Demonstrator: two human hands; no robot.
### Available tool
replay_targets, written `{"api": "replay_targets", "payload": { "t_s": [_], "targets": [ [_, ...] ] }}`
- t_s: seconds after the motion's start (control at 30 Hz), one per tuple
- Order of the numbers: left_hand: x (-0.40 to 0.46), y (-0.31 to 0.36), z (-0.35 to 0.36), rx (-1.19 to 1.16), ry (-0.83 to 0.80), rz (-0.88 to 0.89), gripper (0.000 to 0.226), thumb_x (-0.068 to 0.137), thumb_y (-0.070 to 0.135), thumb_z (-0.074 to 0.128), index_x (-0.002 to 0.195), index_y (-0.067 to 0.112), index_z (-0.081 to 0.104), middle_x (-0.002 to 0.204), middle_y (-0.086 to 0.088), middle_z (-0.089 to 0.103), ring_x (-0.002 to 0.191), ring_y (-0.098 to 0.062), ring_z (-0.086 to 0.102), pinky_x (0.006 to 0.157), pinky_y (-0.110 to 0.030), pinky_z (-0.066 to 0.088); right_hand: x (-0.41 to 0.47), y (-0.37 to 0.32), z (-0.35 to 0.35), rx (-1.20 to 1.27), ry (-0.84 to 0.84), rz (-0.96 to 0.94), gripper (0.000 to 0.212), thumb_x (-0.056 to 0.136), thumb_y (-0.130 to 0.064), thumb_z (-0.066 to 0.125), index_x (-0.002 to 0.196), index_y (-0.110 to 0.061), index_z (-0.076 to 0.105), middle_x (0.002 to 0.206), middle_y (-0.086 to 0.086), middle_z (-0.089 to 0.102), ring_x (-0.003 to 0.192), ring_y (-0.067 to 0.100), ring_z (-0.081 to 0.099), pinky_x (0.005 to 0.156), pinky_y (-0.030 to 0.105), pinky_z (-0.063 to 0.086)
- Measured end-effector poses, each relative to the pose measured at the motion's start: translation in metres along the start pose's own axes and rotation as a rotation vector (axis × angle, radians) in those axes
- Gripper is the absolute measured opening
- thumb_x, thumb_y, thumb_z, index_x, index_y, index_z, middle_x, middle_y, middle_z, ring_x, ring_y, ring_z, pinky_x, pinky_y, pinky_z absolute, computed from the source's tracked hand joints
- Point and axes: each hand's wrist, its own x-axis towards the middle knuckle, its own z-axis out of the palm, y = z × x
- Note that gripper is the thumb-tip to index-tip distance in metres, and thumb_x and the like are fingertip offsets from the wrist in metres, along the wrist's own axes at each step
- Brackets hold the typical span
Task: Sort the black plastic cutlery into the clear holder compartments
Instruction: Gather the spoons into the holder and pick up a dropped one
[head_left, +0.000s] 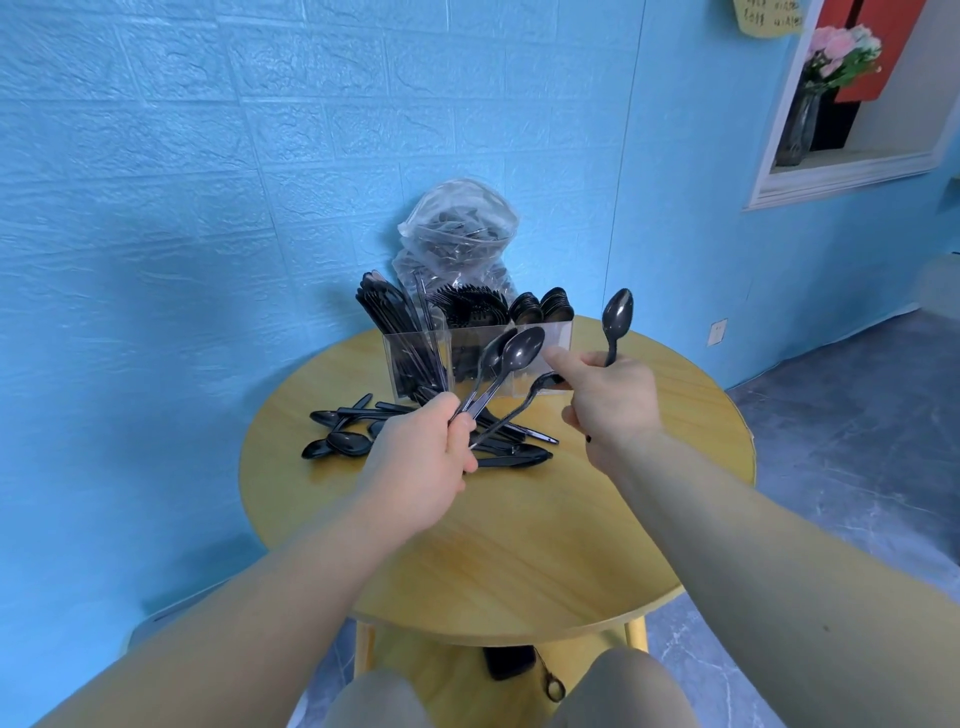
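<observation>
On a round yellow desk (519, 545) against a blue wall, a clear holder (558, 335) stands with knives in its left compartment, forks in the middle and spoons on the right. Loose black cutlery (353, 436) lies on the desk just in front and to the left of it. Above this pile, the left hand (421, 467) has its fingers (462, 431) curled around the handles of two spoons (511, 358), bowls pointing up toward the holder. The right hand (608, 400) grips a single spoon (617, 317) upright by its handle, bowl above the fist, near the holder's right end. A clear bag (457, 228) of cutlery sits behind.
</observation>
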Motion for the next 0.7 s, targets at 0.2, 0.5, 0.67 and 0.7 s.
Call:
{"api": "replay_targets", "payload": {
  "t_s": [0.2,0.5,0.67,0.7],
  "targets": [
    [0.005,-0.010,-0.007,0.050,0.031,0.000,0.030,0.101,0.027,0.034,0.074,0.015,0.041,0.070,0.001,0.066,0.058,-0.019,0.057,0.060,-0.036,0.048,0.000,0.004,-0.005,-0.069,-0.180,0.015,0.009,0.081,-0.006,0.065,0.086,-0.013,0.066,0.087,0.003,0.072,0.062,0.011,0.051,0.053,0.025,0.041],
    [0.003,-0.009,-0.008,0.119,-0.005,0.132,0.035,0.102,0.034,0.029,0.071,0.018,0.034,0.057,0.002,0.040,0.054,-0.017,0.040,0.055,-0.036,0.033,0.010,0.010,-0.003,-0.336,-0.094,-0.224,0.011,0.082,-0.022,0.070,0.086,-0.020,0.060,0.062,-0.005,0.058,0.051,0.014,0.047,0.051,0.027,0.038],
    [0.003,-0.009,-0.009,0.113,-0.004,0.158,0.035,0.102,0.034,0.028,0.075,0.014,0.038,0.057,0.001,0.042,0.055,-0.019,0.041,0.055,-0.037,0.034,0.015,0.012,-0.003,-0.346,-0.106,-0.191,0.008,0.085,-0.026,0.069,0.091,-0.022,0.066,0.082,-0.005,0.064,0.066,0.013,0.058,0.062,0.031,0.056],
    [0.003,-0.009,-0.009,0.105,-0.008,0.158,0.035,0.102,0.034,0.029,0.078,0.012,0.041,0.058,0.000,0.043,0.055,-0.019,0.042,0.055,-0.038,0.035,0.015,0.011,-0.003,-0.313,-0.119,-0.176,0.003,0.086,-0.022,0.068,0.089,-0.020,0.066,0.082,-0.005,0.064,0.066,0.011,0.057,0.058,0.025,0.054]
  ]
}}
